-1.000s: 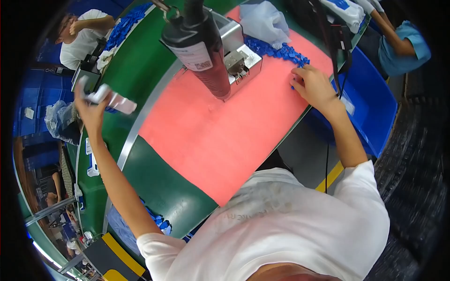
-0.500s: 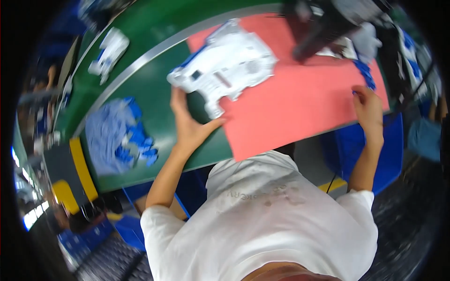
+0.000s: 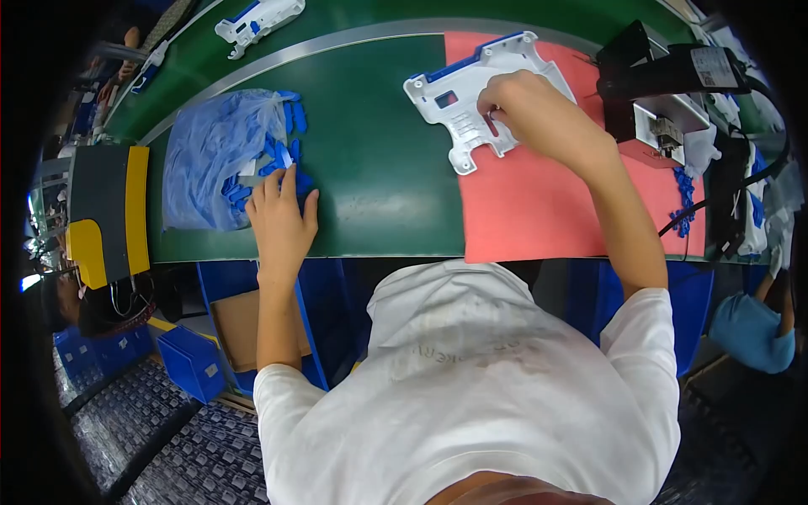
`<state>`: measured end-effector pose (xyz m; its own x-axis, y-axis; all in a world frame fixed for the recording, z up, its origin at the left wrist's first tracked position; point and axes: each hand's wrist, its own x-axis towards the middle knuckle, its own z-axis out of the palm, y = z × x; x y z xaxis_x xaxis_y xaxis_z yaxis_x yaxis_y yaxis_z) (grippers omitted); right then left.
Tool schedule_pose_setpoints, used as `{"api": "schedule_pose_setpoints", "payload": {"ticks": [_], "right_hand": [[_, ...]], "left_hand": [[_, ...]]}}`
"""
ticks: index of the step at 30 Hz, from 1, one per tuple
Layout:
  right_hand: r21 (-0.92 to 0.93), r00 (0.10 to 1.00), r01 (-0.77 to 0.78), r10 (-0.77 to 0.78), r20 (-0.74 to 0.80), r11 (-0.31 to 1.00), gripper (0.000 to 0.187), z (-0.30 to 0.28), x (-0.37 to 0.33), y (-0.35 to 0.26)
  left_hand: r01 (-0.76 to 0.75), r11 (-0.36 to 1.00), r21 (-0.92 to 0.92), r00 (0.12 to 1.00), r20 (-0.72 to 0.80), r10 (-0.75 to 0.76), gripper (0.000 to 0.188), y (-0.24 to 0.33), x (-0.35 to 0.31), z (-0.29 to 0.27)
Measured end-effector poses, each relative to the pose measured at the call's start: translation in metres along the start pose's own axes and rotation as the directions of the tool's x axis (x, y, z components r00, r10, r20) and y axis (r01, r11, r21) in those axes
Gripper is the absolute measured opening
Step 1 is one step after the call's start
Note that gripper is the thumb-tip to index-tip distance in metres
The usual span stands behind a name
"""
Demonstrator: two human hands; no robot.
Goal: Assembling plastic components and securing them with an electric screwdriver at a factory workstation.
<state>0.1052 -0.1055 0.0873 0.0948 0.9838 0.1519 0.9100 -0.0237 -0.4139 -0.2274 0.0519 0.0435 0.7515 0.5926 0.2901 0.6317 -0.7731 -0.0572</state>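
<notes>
Left hand (image 3: 280, 223) at small blue pieces (image 3: 280, 157) by a translucent bag (image 3: 206, 160), thumb spread from loosely parted fingers, right hand (image 3: 530, 109) over white plastic shell (image 3: 465, 122), fingers curled, cannot tell if pinching, shell straddling pink mat (image 3: 539, 210) and green bench (image 3: 379, 185)

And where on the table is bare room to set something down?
Bare green tabletop lies between the blue pieces and the white housing. The pink mat is bare too, between the housing and its near edge. Crowded: by the plastic bag and left hand, and the mat's right end by the metal fixture.
</notes>
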Motion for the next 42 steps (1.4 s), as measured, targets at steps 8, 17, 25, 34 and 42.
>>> {"api": "schedule_pose_setpoints", "payload": {"ticks": [8, 17, 25, 34, 42], "right_hand": [[0.016, 0.973, -0.112, 0.107, 0.203, 0.994, 0.017, 0.008, 0.019, -0.002], [-0.283, 0.958, 0.045, 0.039, 0.283, 0.958, 0.013, 0.003, 0.028, -0.016], [-0.02, 0.964, 0.026, -0.02, 0.265, 0.999, 0.019, 0.004, 0.023, -0.001], [0.028, 0.965, 0.263, -0.263, 0.002, 0.964, 0.028, 0.019, 0.014, 0.018], [0.101, 0.991, 0.028, -0.041, 0.127, 0.994, 0.015, 0.011, 0.012, 0.014]], "left_hand": [[0.009, 0.978, -0.209, 0.994, -0.106, -0.032, 0.027, -0.006, 0.001, 0.014], [0.15, 0.967, -0.203, 0.978, -0.115, -0.176, 0.028, 0.003, 0.035, 0.016], [0.162, 0.968, -0.189, 0.98, -0.08, -0.18, 0.018, -0.006, 0.043, 0.024], [0.212, 0.953, -0.218, 0.974, -0.031, -0.224, 0.016, -0.002, 0.051, 0.018], [0.231, 0.942, -0.242, 0.97, -0.023, -0.244, 0.018, -0.005, 0.055, 0.023]]}}
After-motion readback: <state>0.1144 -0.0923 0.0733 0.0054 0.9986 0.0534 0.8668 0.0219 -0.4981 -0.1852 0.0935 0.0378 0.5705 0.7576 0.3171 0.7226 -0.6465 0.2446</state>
